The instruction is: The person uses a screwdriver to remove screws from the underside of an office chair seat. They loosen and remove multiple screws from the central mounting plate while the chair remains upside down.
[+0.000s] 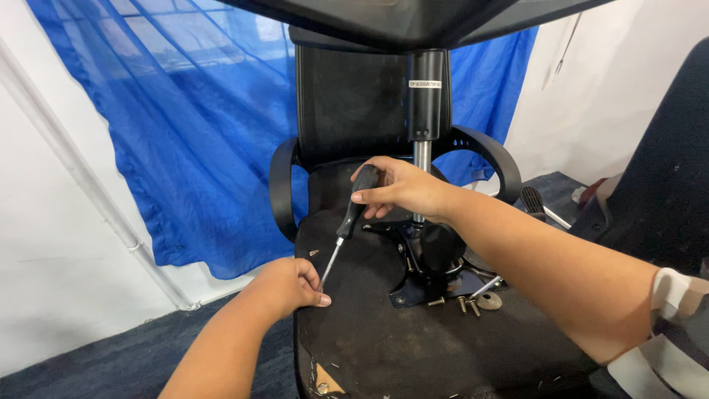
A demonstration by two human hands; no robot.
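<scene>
A screwdriver (353, 214) is being gripped at its handle by the right hand (395, 188), while its tip is being steadied by the closed left hand (289, 284) on the upturned chair seat (384, 332).

Gas cylinder (427, 96) and loose bolts (464, 303) crowd right side.

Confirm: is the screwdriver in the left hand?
No, the right hand grips the black handle of the screwdriver, while the left hand steadies its tip on the underside of the chair seat.
</scene>
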